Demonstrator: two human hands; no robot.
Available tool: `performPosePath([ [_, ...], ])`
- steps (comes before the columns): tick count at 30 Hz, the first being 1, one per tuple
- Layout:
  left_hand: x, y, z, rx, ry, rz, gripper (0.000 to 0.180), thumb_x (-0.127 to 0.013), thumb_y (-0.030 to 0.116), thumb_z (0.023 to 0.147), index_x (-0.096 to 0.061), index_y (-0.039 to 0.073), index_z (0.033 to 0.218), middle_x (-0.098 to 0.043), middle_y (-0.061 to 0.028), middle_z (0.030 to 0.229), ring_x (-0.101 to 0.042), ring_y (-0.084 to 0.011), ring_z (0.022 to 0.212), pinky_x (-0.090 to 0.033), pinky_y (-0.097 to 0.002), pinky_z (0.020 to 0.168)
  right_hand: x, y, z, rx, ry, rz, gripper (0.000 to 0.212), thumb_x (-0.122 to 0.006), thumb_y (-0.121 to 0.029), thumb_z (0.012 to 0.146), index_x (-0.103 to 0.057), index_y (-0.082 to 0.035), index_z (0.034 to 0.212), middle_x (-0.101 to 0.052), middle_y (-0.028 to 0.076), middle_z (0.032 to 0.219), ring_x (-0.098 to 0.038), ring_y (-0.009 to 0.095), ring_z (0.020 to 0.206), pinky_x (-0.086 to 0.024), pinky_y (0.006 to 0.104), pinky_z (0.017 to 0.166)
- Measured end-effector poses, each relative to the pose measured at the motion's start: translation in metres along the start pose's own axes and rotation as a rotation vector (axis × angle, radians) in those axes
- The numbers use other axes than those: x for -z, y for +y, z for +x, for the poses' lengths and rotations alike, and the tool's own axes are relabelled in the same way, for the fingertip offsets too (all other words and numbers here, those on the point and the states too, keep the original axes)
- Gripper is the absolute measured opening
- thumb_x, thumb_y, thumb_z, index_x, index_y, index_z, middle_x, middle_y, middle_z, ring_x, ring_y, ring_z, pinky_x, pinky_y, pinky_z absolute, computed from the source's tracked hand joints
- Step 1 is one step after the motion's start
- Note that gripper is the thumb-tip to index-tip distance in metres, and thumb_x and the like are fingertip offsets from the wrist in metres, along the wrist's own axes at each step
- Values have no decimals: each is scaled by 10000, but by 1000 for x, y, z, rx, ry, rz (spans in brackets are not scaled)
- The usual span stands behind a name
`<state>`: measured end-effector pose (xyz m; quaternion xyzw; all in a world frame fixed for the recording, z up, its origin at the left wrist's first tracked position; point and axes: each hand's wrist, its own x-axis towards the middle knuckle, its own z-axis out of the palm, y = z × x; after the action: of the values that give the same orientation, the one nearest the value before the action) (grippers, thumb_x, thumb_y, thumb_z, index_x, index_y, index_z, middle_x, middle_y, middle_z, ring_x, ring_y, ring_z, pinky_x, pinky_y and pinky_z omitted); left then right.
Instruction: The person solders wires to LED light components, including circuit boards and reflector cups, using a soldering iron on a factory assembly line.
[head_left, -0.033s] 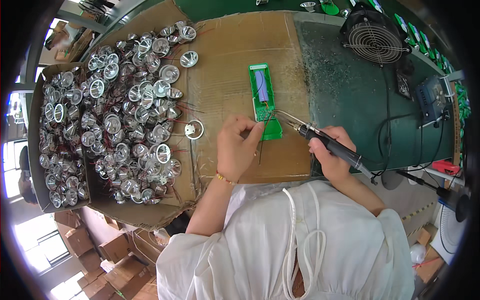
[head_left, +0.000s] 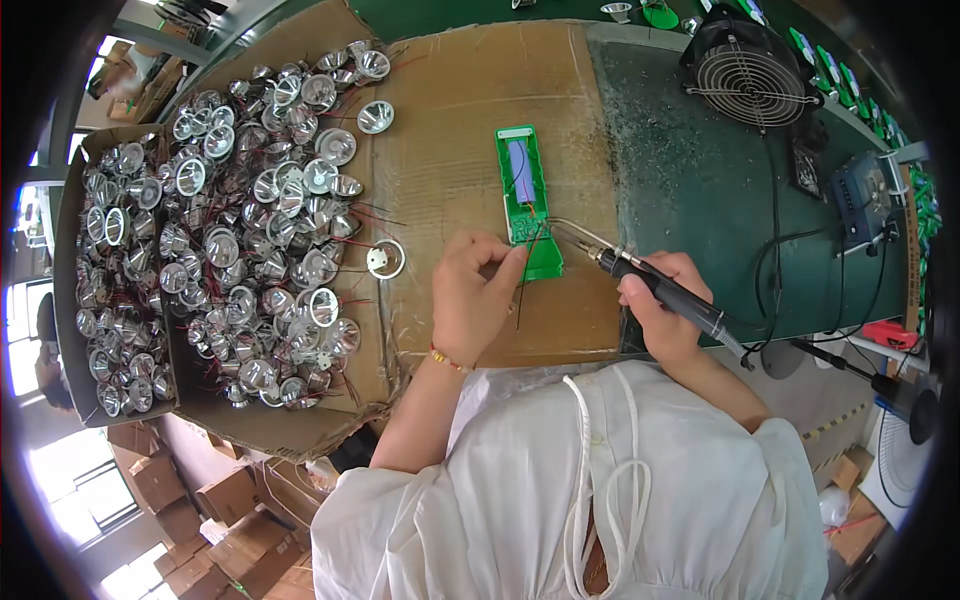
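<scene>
A green plastic housing (head_left: 545,266), open on top, lies on the cardboard in front of me. Inside it sit a purple cylindrical battery cell (head_left: 520,172) and, below that, a small green circuit board (head_left: 527,228). My left hand (head_left: 474,292) is closed in a pinch at the housing's left edge, on a thin dark wire (head_left: 519,305) that trails toward me. In my right hand (head_left: 668,308) is a soldering iron (head_left: 640,275), gripped by its black handle. Its bent tip reaches the right side of the board; exact contact is too small to tell.
Cardboard boxes (head_left: 290,440) on the left hold many silvery reflector cups with wires. One lamp ring (head_left: 385,259) lies beside them on the cardboard sheet (head_left: 450,100). At the right are a caged fan (head_left: 752,88), a blue-grey soldering station (head_left: 862,200) and black cables.
</scene>
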<state>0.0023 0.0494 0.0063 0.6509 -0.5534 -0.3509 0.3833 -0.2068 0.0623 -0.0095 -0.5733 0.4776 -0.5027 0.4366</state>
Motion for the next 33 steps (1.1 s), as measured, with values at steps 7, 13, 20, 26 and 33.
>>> performPosePath([
  [7, 2, -7, -1, 8, -11, -5, 115, -660, 106, 754, -627, 0, 723, -565, -79, 775, -540, -174, 690, -431, -272, 587, 0, 1, 1, -5, -57, -26, 176, -617, -64, 791, -489, 38, 859, -559, 110, 753, -558, 118, 595, -477, 238, 530],
  [13, 1, -11, 1, -9, -3, -12, 109, -661, 104, 742, -627, 3, 720, -570, -82, 776, -536, -186, 698, -429, -287, 600, -3, 1, 0, -35, -57, -31, 169, -616, -60, 792, -492, 36, 854, -564, 111, 753, -567, 119, 603, -479, 236, 527],
  [20, 3, -6, 2, -21, -15, -20, 109, -652, 101, 738, -626, 1, 703, -570, -89, 765, -543, -193, 685, -429, -284, 603, -10, -11, -1, -166, 47, 110, 147, -614, -67, 799, -495, 11, 836, -580, 81, 693, -555, 93, 584, -462, 216, 522],
  [26, 1, -11, 5, -77, -9, 43, 121, -662, 116, 724, -628, 6, 686, -578, -96, 751, -548, -204, 693, -433, -292, 604, -3, -6, -3, -125, 99, 179, 156, -618, -76, 806, -507, 19, 858, -593, 79, 716, -552, 86, 594, -467, 214, 549],
  [33, 3, -7, 4, -46, -20, 71, 112, -658, 113, 727, -629, 9, 693, -588, -103, 754, -553, -208, 706, -438, -285, 613, -2, -8, -8, -85, 120, 255, 156, -618, -78, 807, -508, 17, 862, -593, 81, 716, -553, 87, 598, -470, 216, 556],
])
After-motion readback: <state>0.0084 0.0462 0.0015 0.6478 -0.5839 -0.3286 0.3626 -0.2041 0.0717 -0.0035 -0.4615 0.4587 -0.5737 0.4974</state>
